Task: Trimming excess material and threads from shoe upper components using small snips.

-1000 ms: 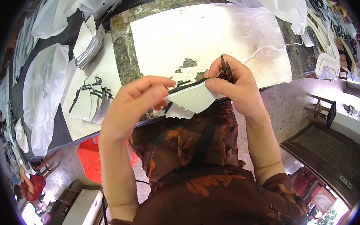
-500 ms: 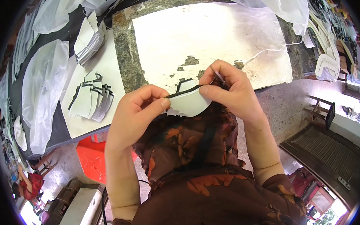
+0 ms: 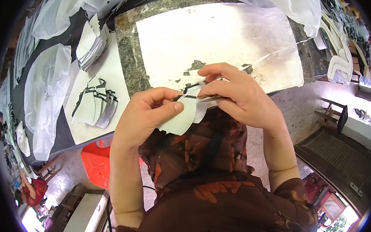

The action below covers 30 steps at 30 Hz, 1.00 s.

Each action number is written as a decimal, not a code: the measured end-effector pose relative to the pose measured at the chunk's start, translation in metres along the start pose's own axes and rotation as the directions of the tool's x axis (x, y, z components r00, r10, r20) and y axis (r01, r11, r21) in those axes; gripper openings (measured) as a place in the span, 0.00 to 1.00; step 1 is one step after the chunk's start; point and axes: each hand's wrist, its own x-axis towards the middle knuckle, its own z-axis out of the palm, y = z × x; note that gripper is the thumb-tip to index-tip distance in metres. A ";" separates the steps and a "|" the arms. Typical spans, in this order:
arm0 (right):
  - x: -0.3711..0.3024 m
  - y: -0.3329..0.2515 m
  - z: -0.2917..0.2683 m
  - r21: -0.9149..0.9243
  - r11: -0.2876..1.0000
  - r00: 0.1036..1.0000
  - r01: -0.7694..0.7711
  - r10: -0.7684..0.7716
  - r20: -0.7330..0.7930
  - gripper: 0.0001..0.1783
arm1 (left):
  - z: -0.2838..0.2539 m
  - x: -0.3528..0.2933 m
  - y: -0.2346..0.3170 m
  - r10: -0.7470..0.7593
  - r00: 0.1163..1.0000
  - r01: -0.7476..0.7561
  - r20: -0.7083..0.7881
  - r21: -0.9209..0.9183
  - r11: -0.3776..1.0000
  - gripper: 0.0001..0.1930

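My left hand pinches a pale piece of shoe-upper material with a black edge, holding it over my lap at the table's front edge. My right hand is closed at the piece's right side. A thin pointed metal tool sticks out from its fingers toward the black edge; its handle is hidden, so its exact kind cannot be told. A narrow white tape runs from near my right fingers across the board to the right. A second pale part shows behind the piece.
A fanned stack of black-edged pale pieces lies left on a paper sheet. A tied bundle sits behind it. White paper covers a worn board. Clear plastic bags and a red stool are at left.
The pale piece has turned, hanging lower with its face toward me. My right hand has rolled over, and the metal tool now points left at the edge. The tape has shifted.
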 end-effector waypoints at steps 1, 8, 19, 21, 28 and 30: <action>0.000 -0.003 0.000 -0.197 0.980 1.000 -0.008 0.003 -0.024 0.18 | -0.002 -0.001 0.000 -0.002 1.000 0.002 -0.001 0.001 1.000 0.11; 0.008 -0.010 -0.002 -0.371 0.924 0.996 -0.090 0.094 -0.009 0.16 | 0.002 -0.003 0.001 0.015 0.998 -0.012 0.054 -0.059 0.998 0.14; 0.008 -0.010 -0.008 -0.234 0.972 0.998 -0.023 0.034 0.047 0.14 | 0.020 0.003 0.001 0.031 0.998 -0.027 0.056 -0.073 0.997 0.12; 0.008 -0.010 -0.008 -0.253 0.967 0.998 -0.023 0.035 0.043 0.15 | 0.022 0.005 -0.002 0.080 0.995 -0.075 0.065 -0.078 0.994 0.12; 0.007 -0.008 -0.008 -0.269 0.963 0.999 -0.032 0.043 0.034 0.16 | 0.025 0.003 0.002 0.084 0.995 -0.082 0.055 -0.051 0.995 0.13; 0.007 -0.009 -0.009 -0.260 0.965 0.999 -0.033 0.043 0.031 0.16 | 0.025 0.003 0.000 0.088 0.995 -0.087 0.040 -0.022 0.996 0.12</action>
